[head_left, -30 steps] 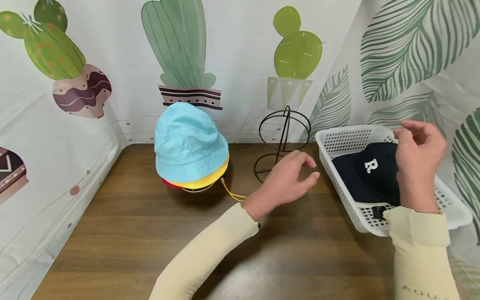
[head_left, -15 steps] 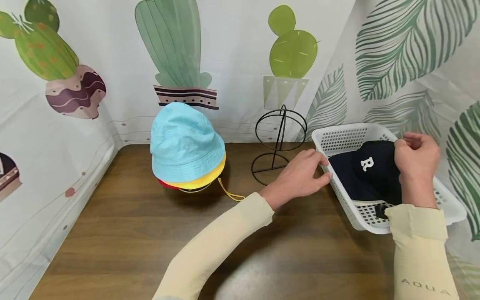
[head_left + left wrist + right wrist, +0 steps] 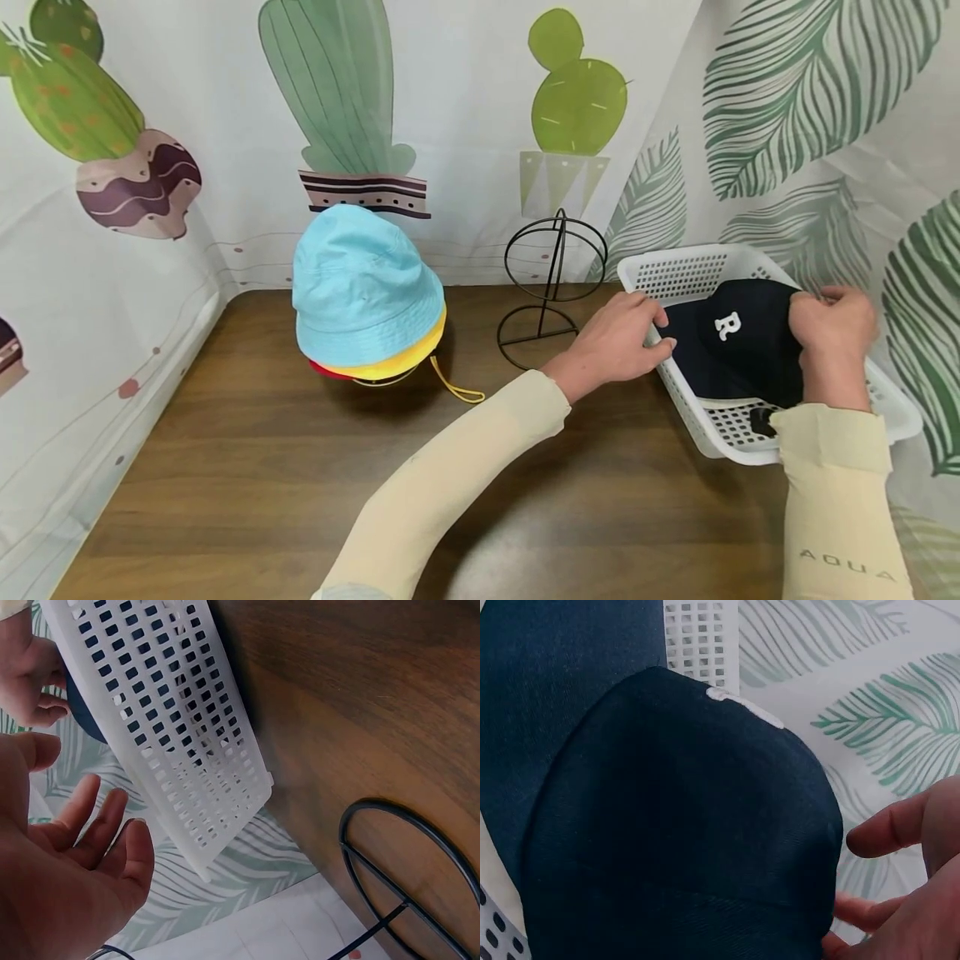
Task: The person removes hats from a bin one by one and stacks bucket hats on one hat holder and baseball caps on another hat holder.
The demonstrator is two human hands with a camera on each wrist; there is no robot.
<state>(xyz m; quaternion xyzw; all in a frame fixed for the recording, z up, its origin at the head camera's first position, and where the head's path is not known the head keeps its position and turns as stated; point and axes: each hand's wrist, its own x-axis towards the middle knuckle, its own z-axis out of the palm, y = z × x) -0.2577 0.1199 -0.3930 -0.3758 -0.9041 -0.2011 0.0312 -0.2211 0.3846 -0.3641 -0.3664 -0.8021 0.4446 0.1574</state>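
Observation:
A navy baseball cap (image 3: 738,337) with a white letter R lies in a white perforated basket (image 3: 686,412). My right hand (image 3: 834,337) is at the cap's right side, fingers bent. In the right wrist view, one fingertip is close beside the cap's crown (image 3: 682,825), while lower fingers meet its edge; the digits are spread apart. My left hand (image 3: 611,337) reaches to the basket's left rim. In the left wrist view its thumb and loosely bent fingers (image 3: 135,859) are apart, near the basket wall (image 3: 161,697), with nothing between them.
A black wire hat stand (image 3: 553,275) stands left of the basket. Farther left, a light blue bucket hat (image 3: 363,292) sits over a yellow one (image 3: 405,358) with a cord (image 3: 457,390). A small black item (image 3: 762,421) lies in the basket.
My right hand has lowered onto the cap's right side. The left hand has moved right, from in front of the wire stand to the basket's rim. The head view has shifted slightly.

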